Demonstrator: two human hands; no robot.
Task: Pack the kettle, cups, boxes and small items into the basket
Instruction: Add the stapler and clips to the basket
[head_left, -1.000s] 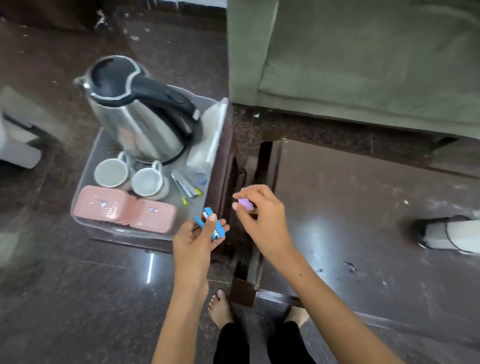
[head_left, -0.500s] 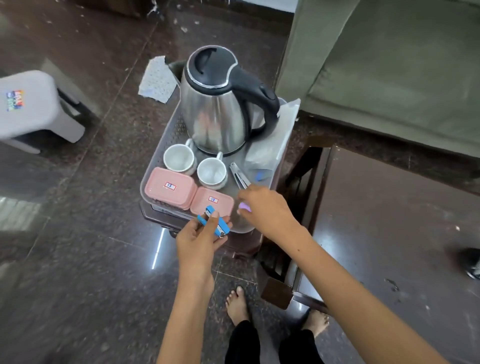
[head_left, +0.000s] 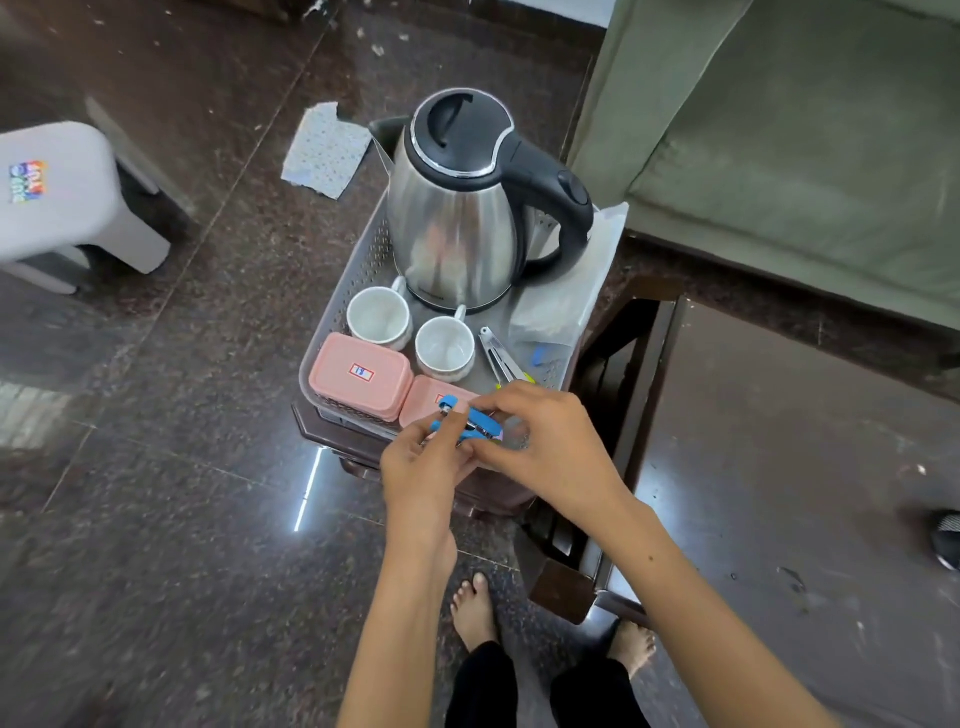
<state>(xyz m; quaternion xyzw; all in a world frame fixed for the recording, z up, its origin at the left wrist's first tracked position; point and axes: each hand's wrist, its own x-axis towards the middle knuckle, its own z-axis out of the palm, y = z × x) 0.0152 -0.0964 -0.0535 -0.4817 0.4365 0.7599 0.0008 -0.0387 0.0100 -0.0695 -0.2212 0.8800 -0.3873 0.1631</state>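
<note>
The basket (head_left: 347, 291) is already holding the kettle (head_left: 457, 228), two cups (head_left: 378, 317) and pink boxes (head_left: 358, 375), all just beyond the fingers (head_left: 457, 423). Both hands are pinching a small blue item (head_left: 470, 420) over its near edge; that item is still waiting to go in.

One kettle (head_left: 460, 208), two cups (head_left: 377, 317) (head_left: 445, 349), two pink boxes (head_left: 359, 375) (head_left: 434, 402).

Dark speckled floor (head_left: 171, 519), green sofa (head_left: 779, 145), perhaps a stool (head_left: 67, 202).
</note>
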